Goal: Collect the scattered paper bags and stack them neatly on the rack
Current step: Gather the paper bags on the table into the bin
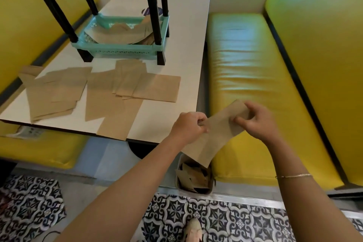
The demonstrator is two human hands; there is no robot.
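A: Head view. Yellow booth seats flank a white table; patterned tile floor below. On the table stands a teal two-tier rack, its lower tray already carrying flat brown bags. In front of the rack, loose paper bags lie overlapping and fanned out, some overhanging the near edge.

B: Hands?

A: Both are off the table, past its near right corner, above the seat edge. Left hand and right hand share one held bag. Left fingers curl and pinch its left edge; right fingers pinch near its upper end. Neither hand is free.

B: Orientation of that bag?

A: Long axis diagonal, upper end toward the right hand, lower end hanging toward a small bin on the floor that holds brown paper scraps.

B: Key relation for the next move?

A: Rack lies forward and left of the hands. Left hand is nearer to it and to the loose bags. My judgement: the bag needs to travel up-left and be turned to match the tray.
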